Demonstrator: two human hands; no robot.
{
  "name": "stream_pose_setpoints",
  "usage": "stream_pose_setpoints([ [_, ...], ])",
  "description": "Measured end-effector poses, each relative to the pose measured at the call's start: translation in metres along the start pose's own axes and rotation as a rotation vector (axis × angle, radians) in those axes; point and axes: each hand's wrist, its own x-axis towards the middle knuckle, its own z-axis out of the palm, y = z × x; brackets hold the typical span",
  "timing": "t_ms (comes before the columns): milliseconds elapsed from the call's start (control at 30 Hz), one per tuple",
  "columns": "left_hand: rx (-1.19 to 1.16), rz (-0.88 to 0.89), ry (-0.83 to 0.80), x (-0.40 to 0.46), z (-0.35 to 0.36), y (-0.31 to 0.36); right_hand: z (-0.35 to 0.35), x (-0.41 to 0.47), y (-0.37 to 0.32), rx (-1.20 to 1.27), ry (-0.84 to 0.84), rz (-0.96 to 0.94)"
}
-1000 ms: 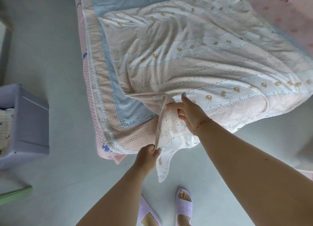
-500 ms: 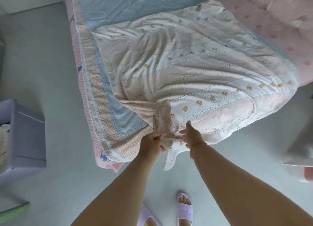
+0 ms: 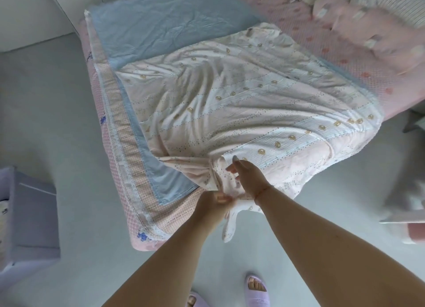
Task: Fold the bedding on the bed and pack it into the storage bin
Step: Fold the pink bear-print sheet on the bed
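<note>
the printed quilt (image 3: 241, 104) lies spread and rumpled across the foot of the bed (image 3: 119, 145), its near corner gathered into a bunch at the edge, with a tail of cloth hanging toward the floor. she's still at the start of the folding: hunting out the corner before any real fold is made. the left hand (image 3: 212, 199) pinches that bunched corner low down, fingers curled round the cloth. the right hand (image 3: 247, 177) sits just above it on the same bunch; its thumb and forefinger are stretched out, and i'd say the other fingers hold the fabric, though they're tucked under and hard to see. next, i reckon, the corner needs shaking free and the edge traced along to a second corner, so the quilt can be lifted and doubled over.

compared with a second ago, the left hand has come up from the hanging tail to meet the right, and the two now work close together. the lilac storage bin (image 3: 30, 214) stands on the floor well off to the left, with something pale already inside.
</note>
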Motion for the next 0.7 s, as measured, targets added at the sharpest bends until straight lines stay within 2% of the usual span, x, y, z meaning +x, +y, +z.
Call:
stream_pose_setpoints([
  [133,0.156,0.057,0.010,-0.016,-0.011,-0.009,0.009,0.018,-0.030,-0.141,-0.152,-0.075],
  [267,0.245,0.098,-0.071,-0.027,-0.033,-0.012,0.032,0.032,-0.051,-0.385,-0.337,-0.083],
  [400,0.339,0.138,-0.139,-0.027,-0.063,-0.011,0.053,0.044,-0.062,-0.532,-0.382,0.020],
  [600,0.322,0.071,-0.253,-0.015,-0.099,-0.024,0.065,0.077,-0.078,-0.624,-0.359,-0.004],
  [700,0.327,0.016,-0.307,-0.007,-0.106,-0.033,0.072,0.108,-0.074,-0.769,-0.373,0.010],
])
